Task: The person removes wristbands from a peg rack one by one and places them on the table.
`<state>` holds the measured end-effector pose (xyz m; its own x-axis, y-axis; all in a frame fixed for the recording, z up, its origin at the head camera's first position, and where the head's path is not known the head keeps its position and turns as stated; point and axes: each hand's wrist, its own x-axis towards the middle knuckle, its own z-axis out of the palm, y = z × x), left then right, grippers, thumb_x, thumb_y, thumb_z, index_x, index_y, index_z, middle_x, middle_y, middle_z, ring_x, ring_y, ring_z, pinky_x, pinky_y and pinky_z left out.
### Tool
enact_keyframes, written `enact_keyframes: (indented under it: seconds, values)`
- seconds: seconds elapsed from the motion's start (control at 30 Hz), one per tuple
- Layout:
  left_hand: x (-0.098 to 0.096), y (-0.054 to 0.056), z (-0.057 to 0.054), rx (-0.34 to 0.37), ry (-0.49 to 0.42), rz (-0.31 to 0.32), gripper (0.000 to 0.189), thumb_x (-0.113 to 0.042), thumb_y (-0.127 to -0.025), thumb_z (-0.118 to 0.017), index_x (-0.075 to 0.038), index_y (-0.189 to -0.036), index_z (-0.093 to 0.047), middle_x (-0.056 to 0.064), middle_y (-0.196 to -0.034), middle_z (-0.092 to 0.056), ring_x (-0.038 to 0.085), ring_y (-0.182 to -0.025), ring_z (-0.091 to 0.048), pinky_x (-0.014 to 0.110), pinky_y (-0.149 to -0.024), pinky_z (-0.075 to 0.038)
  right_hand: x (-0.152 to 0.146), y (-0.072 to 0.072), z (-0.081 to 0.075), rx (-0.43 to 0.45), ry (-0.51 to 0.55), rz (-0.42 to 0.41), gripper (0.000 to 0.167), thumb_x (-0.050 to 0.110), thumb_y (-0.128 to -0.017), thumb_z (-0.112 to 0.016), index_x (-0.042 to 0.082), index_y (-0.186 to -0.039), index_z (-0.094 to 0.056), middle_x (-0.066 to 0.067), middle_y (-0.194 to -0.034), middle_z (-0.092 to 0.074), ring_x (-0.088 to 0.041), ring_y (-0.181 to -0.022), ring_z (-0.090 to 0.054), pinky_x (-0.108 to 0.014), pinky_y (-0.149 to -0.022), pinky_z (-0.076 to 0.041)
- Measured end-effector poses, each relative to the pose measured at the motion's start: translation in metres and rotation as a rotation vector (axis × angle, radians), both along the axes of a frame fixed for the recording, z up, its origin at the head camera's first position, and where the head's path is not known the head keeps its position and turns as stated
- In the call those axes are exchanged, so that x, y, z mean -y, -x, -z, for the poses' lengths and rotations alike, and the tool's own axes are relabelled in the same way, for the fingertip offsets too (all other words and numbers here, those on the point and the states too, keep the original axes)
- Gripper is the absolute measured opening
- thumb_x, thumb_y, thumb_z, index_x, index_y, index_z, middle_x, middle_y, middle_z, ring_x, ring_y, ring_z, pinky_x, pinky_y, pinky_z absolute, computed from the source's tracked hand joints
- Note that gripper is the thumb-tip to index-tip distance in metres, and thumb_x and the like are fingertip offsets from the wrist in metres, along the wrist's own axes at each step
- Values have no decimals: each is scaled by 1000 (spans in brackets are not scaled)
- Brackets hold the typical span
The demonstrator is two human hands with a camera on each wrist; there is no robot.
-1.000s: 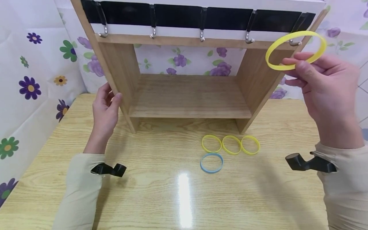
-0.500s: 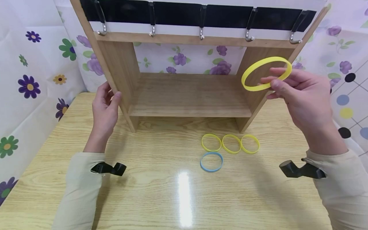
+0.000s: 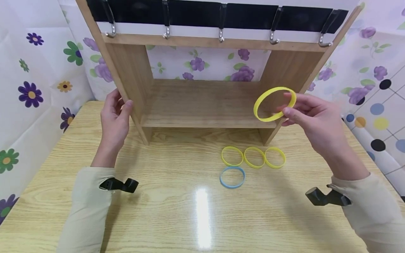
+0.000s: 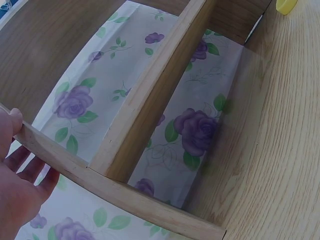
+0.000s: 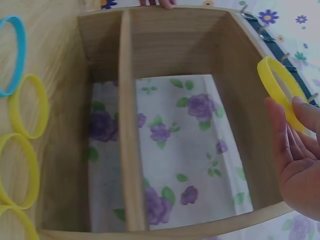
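Observation:
My right hand [image 3: 319, 123] pinches a yellow wristband [image 3: 257, 105] between thumb and fingers, in front of the right side of the wooden shelf unit [image 3: 209, 105]. The right wrist view shows the same band [image 5: 272, 82] upright over the frame's right part. My left hand [image 3: 114, 123] grips the front edge of the unit's left side panel, thumb in front and fingers behind. On the table lie three more yellow wristbands [image 3: 222, 160] in a row, with a blue wristband [image 3: 244, 177] just in front of the leftmost one.
A row of metal hooks [image 3: 221, 35] on black mounts runs along the unit's top rail, with nothing hanging on them. Flowered sheeting [image 3: 34, 133] covers the walls. The unit stands on a light wood table [image 3: 158, 211].
My right hand has moved left and down with the yellow wristband, from in front of the rightmost hook to beside the shelf. My left hand has stayed on the panel.

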<state>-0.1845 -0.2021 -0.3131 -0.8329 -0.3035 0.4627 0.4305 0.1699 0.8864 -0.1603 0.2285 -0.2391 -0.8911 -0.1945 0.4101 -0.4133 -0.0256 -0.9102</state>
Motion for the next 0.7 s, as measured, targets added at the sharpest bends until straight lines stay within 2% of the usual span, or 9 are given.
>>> enact_keyframes:
  seconds: [0.2, 0.4, 0.7]
  values:
    - [0, 0, 0, 8, 5, -7, 40, 2, -97, -49, -2, -137, -47, 14, -131, -53, 20, -116, -50, 33, -100, -42, -5, -1, 14, 14, -50, -5, 34, -10, -87, -65, -2, -120, -64, -9, -89, -72, -16, -80, -70, -28, -64, -56]
    - [0, 0, 0, 7, -1, -2, 40, 2, -97, -49, -2, -137, -47, 14, -130, -53, 20, -117, -50, 33, -100, -42, -11, -4, 30, 66, -185, 44, 30, -3, -89, -66, 2, -118, -65, -5, -91, -72, -14, -79, -70, -28, -64, -57]
    - [0, 1, 0, 3, -16, 2, 40, 3, -97, -49, -2, -136, -48, 13, -129, -53, 20, -116, -50, 33, -100, -42, -26, -5, 56, 191, -351, 47, 39, 4, -91, -66, -8, -126, -56, -1, -92, -71, -14, -78, -69, -30, -68, -57]
